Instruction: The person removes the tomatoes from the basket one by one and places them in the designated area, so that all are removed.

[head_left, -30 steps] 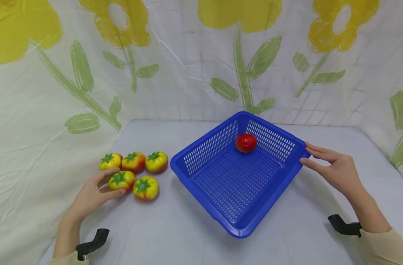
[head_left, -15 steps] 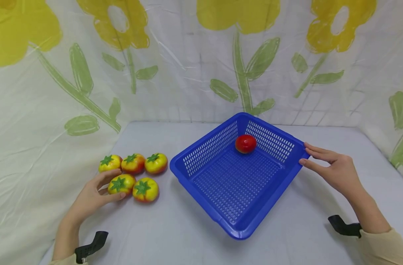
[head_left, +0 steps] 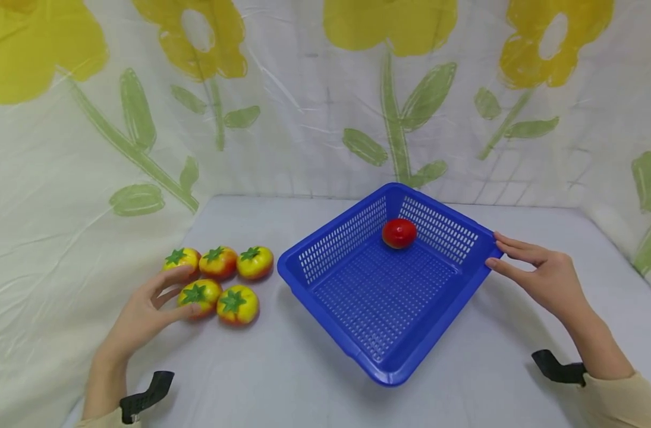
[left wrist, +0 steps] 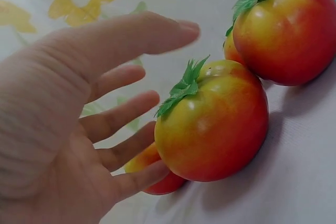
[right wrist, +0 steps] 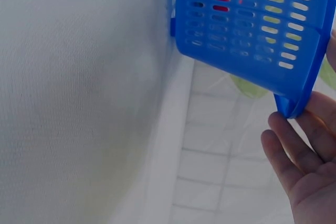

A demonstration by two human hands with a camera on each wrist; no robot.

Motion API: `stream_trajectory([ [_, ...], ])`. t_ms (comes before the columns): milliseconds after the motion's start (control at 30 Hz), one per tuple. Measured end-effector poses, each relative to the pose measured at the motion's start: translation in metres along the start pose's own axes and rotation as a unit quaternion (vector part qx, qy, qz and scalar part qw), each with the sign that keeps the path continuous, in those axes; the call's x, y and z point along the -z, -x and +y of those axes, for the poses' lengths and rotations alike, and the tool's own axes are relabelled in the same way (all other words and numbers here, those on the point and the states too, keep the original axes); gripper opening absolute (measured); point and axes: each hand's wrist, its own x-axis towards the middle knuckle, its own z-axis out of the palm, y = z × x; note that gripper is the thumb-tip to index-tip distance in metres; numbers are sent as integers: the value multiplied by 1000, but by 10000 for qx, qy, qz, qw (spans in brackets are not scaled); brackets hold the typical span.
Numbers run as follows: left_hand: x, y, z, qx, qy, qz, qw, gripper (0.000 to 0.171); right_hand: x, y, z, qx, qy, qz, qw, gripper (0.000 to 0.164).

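Observation:
My left hand (head_left: 141, 313) is around the left side of a yellow-and-red tomato (head_left: 206, 299) with a green leafy top. In the left wrist view the fingers (left wrist: 123, 116) are spread and the thumb stands apart from that tomato (left wrist: 212, 124). Another tomato (head_left: 238, 305) sits just right of it, with three more behind, one of them a tomato (head_left: 254, 263) at the row's right end. My right hand (head_left: 552, 279) pinches the right corner of a blue plastic basket (head_left: 333, 330) between thumb and fingers. Inside the basket, at its far corner, lies a red tomato (head_left: 399, 233).
A white-covered table (head_left: 282, 380) bears everything. Behind it and at the sides hangs a pale curtain (head_left: 298, 142) printed with yellow flowers. The basket stands turned cornerwise, right of the tomatoes.
My left fingers have shifted slightly left and widened around the front tomato. The basket, the tomatoes and my right hand stay put; the head view shifts a little.

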Motion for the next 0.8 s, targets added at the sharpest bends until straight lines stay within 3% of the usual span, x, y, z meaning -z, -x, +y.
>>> stream_trajectory([
  [300, -3, -2, 6, 84, 58, 717, 9974, 62, 0, -1, 2, 47, 13, 52, 10000, 55],
  [433, -4, -4, 6, -57, -8, 961, 9954, 60, 0, -1, 2, 13, 0, 56, 10000, 56],
  [800, -7, -6, 9, -218, -11, 1244, 9920, 57, 0, 0, 1, -57, 7, -1, 10000, 56],
])
